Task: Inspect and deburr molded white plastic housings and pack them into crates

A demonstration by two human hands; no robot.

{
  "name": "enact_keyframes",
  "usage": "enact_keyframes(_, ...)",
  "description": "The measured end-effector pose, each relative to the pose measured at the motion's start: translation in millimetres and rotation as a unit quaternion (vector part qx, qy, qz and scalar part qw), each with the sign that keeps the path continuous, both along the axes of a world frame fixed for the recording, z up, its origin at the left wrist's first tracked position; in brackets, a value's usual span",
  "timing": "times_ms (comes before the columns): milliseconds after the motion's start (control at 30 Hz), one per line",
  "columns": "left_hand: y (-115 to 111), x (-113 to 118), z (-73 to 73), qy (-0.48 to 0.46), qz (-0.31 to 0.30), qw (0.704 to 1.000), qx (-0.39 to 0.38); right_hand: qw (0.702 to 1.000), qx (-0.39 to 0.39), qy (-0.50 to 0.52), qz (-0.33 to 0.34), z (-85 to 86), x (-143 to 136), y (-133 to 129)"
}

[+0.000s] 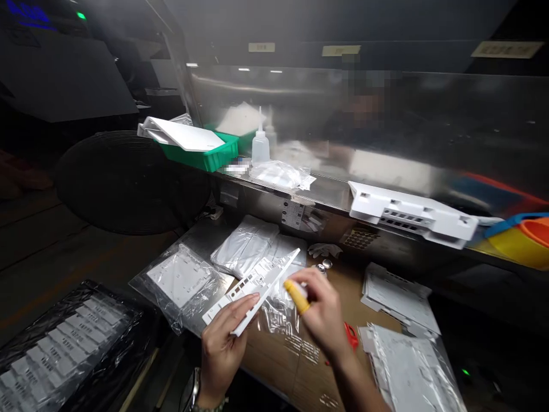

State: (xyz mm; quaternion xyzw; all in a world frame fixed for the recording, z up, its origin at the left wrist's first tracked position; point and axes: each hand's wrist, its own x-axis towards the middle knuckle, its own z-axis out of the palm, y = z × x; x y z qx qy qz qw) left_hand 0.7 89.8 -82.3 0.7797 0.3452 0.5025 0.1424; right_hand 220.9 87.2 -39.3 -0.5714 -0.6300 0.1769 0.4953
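My left hand [227, 343], with a watch at the wrist, holds a white plastic part [261, 277] that has a row of slots; the part is tilted above the bench. Just right of it, my right hand [319, 309] is closed round a yellow-handled tool [297, 296]. The tool's near end lies close to the part's edge; whether they touch is unclear. Behind the part are bagged white parts [246, 246]. A pair of red scissors [350, 336] lies partly hidden behind my right forearm.
Bagged panels [182, 277] lie left; more stacks [398, 297] [412, 366] lie right. The shelf holds a green bin [210, 159], a squeeze bottle [260, 149], a white part [412, 214] and a yellow bin [521, 243]. A black-lined box of parts [55, 355] stands lower left.
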Motion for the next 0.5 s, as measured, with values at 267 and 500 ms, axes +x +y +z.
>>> enact_keyframes(267, -5, 21, -0.5, 0.020, -0.042, 0.995, 0.084, 0.996, 0.068, 0.033, -0.043, 9.3, -7, -18)
enact_keyframes(500, -8, 31, 0.4, 0.007, -0.039, 0.995, 0.092, 0.996, 0.066, 0.048, -0.023, 11.3, -20, -46)
